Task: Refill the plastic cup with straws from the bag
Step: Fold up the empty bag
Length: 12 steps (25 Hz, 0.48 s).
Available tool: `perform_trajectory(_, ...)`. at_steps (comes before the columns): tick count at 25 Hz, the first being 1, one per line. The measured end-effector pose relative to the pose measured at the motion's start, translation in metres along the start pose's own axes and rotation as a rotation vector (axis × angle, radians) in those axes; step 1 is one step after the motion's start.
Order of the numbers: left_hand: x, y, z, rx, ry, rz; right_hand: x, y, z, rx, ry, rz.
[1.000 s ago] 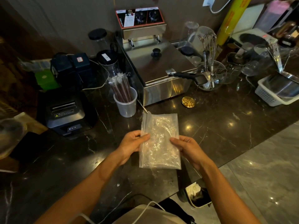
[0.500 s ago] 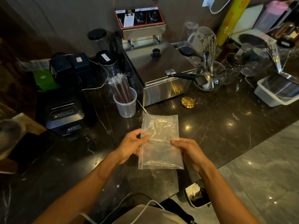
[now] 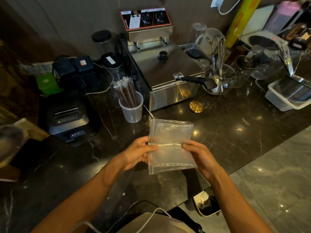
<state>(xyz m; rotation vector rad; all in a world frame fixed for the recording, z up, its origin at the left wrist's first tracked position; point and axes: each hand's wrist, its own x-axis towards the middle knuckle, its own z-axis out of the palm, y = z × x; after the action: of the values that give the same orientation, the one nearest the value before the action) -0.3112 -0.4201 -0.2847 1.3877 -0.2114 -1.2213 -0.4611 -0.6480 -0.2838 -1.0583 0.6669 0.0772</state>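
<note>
Now both hands (image 3: 170,155) pinch bag (image 3: 170,158) edges above countertop (image 3: 235,132)

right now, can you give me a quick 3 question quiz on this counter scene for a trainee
1. True or false: the clear bag held between the left hand and right hand looks empty.
2. Which stands nearest the cup of straws? A) the white basket B) the steel fryer C) the whisk
3. Fill in: the small gold disc lies on the dark ____ in front of the fryer.

Key:
1. True; no straws show inside it.
2. B; the fryer is right beside the cup.
3. counter
</note>
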Motion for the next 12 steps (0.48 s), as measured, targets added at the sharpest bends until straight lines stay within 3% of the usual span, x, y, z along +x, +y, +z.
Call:
perform_trajectory(9, -0.0029, -0.0048, -0.0024, -0.014, 0.009, 0.052, -0.0029, -0.0046, 0.0056, -0.033, -0.041, -0.046)
perform_trajectory(12, -0.0069, 0.0004, 0.0021, 0.083, 0.028, 0.08, -0.004, -0.0082, 0.0014, -0.063, -0.084, -0.042)
